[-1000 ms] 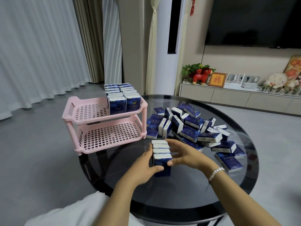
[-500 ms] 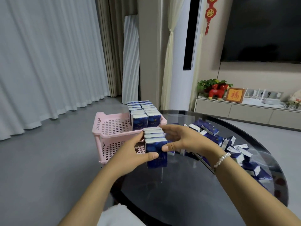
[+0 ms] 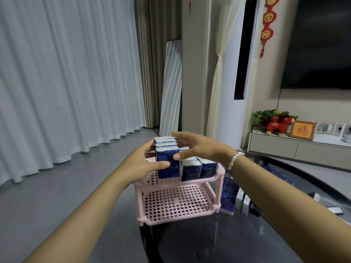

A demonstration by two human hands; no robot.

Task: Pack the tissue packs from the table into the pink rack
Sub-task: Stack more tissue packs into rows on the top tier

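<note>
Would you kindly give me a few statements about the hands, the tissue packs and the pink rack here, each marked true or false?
1. Both hands hold a row of tissue packs between them. True: left hand, right hand.
2. The held row is at the pink rack's lower shelf. False: it is at the top shelf.
3. The lower shelf holds no packs. True.
4. The top shelf has no other packs. False: shelved packs stand right of the held row.
5. The bracelet is on the left wrist. False: the right.

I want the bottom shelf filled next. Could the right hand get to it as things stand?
Probably not yet: the right hand and left hand both grip a row of packs over the top shelf. The bottom shelf's front looks open.
</note>
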